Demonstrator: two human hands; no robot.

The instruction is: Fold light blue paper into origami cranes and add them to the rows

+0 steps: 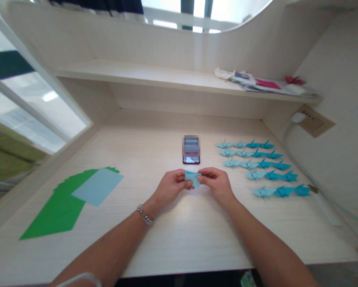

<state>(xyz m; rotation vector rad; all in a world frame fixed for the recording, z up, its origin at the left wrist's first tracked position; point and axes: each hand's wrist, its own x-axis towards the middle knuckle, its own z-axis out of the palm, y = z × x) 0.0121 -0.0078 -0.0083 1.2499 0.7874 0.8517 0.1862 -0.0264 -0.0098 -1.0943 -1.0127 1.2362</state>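
Between my two hands is a small folded piece of light blue paper [192, 179], held above the middle of the desk. My left hand [176, 181] pinches its left side, thumb in front and fingers behind. On the right side, my right hand [216, 181] grips the paper near its upper corner with thumb and fingers. The paper's top edge shows a darker blue fold. Parts of the fingers behind the paper are hidden. Just beyond my hands lies a phone [191, 160] with its screen lit.
Several rows of folded blue paper cranes [258, 164] stand at the right. Green paper sheets [56, 211] lie fanned out at the left under a light blue sheet [98, 187]. A shelf [155, 77] crosses the back. A cable [300, 159] hangs from the wall socket [317, 121].
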